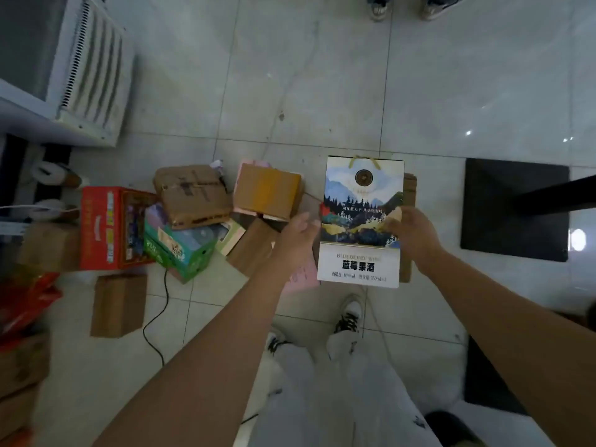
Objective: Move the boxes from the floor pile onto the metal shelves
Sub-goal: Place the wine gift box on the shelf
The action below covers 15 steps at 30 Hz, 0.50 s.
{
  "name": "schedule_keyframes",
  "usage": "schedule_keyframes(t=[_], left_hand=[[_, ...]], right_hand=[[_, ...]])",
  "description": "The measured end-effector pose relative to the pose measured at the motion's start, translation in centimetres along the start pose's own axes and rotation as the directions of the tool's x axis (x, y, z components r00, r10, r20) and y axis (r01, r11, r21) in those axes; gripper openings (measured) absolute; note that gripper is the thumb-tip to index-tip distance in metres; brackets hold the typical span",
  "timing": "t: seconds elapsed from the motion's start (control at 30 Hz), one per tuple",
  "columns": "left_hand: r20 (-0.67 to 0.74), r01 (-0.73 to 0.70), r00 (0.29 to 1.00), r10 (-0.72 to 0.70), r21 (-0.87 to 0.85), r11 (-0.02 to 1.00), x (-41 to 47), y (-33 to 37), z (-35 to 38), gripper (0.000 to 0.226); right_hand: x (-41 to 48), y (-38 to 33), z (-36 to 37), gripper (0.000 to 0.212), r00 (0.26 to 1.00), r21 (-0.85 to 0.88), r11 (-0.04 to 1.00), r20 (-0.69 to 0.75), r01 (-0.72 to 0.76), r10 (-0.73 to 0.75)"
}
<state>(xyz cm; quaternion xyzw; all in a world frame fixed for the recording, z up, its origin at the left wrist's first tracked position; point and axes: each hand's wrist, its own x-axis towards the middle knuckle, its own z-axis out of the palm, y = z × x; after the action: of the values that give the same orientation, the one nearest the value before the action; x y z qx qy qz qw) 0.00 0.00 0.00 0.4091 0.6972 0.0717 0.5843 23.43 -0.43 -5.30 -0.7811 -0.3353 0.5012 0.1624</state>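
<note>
A tall gift box [361,201] printed with a mountain landscape and "Blueberry Wine" sits between my two hands, above the floor pile. My left hand [298,240] presses its left edge with fingers fairly straight. My right hand [408,232] grips its right edge, fingers curled over the front. The floor pile spreads to the left: a brown taped carton [193,196], a plain cardboard box [267,191], a green box [180,250], a red box [103,227] and a small brown box [119,304]. Flat cardboard [254,250] lies under my left hand. No metal shelf shows.
A white appliance with a vent grille [93,69] stands at upper left. A black cable [154,324] runs across the tiles. A black square base with a post [516,208] is on the right. Another person's shoes [406,8] are at the top. My own shoes [348,314] are below the box.
</note>
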Motion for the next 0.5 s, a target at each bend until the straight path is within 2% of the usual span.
schedule_keyframes(t=[0.03,0.1,0.13,0.3,0.43,0.5], left_hand=[[0.002,0.003,1.000,-0.003,-0.011,1.000,0.7,-0.1,0.6,0.055],[0.012,0.032,0.999,-0.032,-0.032,0.999,3.2,-1.4,2.2,0.059],[0.018,0.051,0.999,-0.050,-0.048,0.998,4.3,-2.0,2.9,0.059],[-0.038,0.089,0.995,-0.091,-0.054,0.995,11.6,-4.6,5.9,0.064],[-0.002,0.203,0.978,-0.207,-0.164,0.965,15.5,-8.1,8.2,0.071],[0.029,0.256,0.966,-0.255,-0.185,0.949,16.4,-9.8,9.3,0.080]], right_hand=[[0.9,0.6,-0.1,0.051,1.000,0.011,1.000,-0.018,-0.005,0.005],[2.4,1.7,-0.3,0.032,0.999,0.038,0.999,-0.037,-0.022,0.024],[3.5,2.9,-0.3,0.031,0.999,0.040,0.999,-0.032,-0.033,0.034],[8.7,7.5,0.9,0.062,0.994,0.066,0.993,-0.034,-0.101,0.103],[11.9,11.2,2.7,0.081,0.991,0.069,0.989,-0.018,-0.128,0.129],[12.8,12.7,3.6,0.083,0.990,0.078,0.987,0.008,-0.144,0.143]])
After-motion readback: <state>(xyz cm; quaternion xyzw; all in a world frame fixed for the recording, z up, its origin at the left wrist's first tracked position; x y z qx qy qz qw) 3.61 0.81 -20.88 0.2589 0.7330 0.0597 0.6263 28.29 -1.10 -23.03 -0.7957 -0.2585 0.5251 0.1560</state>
